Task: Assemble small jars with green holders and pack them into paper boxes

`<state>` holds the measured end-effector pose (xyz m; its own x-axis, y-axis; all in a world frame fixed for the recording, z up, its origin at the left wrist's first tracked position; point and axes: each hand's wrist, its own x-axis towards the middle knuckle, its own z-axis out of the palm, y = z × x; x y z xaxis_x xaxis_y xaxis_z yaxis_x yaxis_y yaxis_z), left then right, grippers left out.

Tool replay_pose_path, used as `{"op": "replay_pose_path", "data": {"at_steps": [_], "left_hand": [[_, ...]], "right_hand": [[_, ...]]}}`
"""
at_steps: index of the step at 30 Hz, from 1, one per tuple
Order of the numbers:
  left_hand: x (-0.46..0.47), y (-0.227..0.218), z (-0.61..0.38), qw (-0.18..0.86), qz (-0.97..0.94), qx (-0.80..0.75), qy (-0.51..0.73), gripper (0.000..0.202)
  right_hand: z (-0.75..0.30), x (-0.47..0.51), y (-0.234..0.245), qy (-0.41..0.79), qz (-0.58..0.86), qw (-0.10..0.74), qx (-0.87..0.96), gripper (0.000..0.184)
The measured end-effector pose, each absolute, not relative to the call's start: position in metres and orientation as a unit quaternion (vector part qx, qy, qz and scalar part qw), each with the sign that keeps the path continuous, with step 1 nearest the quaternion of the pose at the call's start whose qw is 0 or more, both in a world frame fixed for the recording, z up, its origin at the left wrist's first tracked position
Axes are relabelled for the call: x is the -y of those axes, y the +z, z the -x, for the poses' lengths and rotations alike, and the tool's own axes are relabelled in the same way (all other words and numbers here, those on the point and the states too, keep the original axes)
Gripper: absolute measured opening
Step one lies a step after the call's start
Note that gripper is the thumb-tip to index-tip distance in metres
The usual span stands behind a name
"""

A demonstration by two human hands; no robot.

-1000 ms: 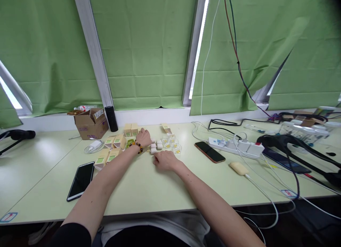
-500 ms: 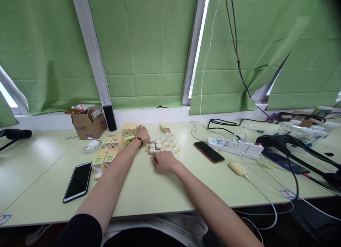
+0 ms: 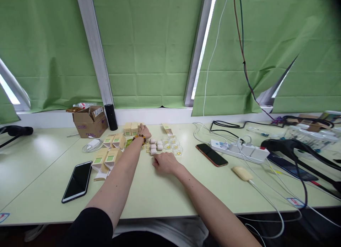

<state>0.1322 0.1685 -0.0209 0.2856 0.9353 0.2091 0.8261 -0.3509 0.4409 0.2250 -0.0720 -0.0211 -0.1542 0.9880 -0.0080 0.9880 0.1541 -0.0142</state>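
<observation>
Reaching to the far side of the table, my left hand (image 3: 144, 131) has its fingers closed at a small cream box, largely hidden behind them, at the right end of a row of small boxes (image 3: 128, 129). A beaded bracelet (image 3: 139, 136) circles that wrist. My right hand (image 3: 167, 163) rests on the table with fingers curled, its fingertips mostly hidden; I see nothing in it. Just beyond it stand several pale pink cylinders (image 3: 153, 151), close to the knuckles. Beside them are clear cups (image 3: 178, 150) with yellow centres. Small yellowish pieces (image 3: 147, 147) lie left of the cylinders.
More cream boxes with green windows (image 3: 110, 158) stand at left, near a phone (image 3: 77, 181). A carton (image 3: 90, 122) and black cylinder (image 3: 111, 117) are at the back. Rightward lie another phone (image 3: 212, 155), a power strip (image 3: 239, 150), a cream charger-like item (image 3: 242, 173) and loose cables.
The view has shifted slightly, moving most things on the right a little rightward. My left hand stays at the end of the box row, and my right hand keeps its curled pose.
</observation>
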Motion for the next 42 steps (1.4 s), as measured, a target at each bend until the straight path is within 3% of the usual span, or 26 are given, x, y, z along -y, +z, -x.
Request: {"op": "replay_pose_path", "data": {"at_steps": [13,19,22,27,37,42], "left_hand": [[-0.170,-0.008,-0.135,0.176,-0.781,-0.541,0.258,0.044],[-0.140,0.024,-0.121,0.194,-0.811,-0.449,0.322,0.033],[-0.115,0.048,-0.092,0.197,-0.813,-0.407,0.367,0.036],[-0.064,0.066,-0.020,0.121,-0.793,-0.378,0.463,0.031],[-0.029,0.007,0.039,-0.072,-0.837,-0.506,0.197,0.032],[-0.022,-0.005,0.034,-0.105,-0.836,-0.521,0.139,0.055]], "right_hand": [[-0.223,0.075,-0.019,0.006,0.643,0.012,0.766,0.022],[-0.223,0.073,-0.019,0.009,0.643,0.017,0.765,0.022],[-0.223,0.073,-0.020,0.006,0.645,0.024,0.764,0.022],[-0.223,0.071,-0.021,0.004,0.642,0.026,0.766,0.022],[-0.221,0.070,-0.026,0.007,0.636,0.024,0.771,0.025],[-0.222,0.069,-0.027,0.006,0.632,0.026,0.774,0.025]]}}
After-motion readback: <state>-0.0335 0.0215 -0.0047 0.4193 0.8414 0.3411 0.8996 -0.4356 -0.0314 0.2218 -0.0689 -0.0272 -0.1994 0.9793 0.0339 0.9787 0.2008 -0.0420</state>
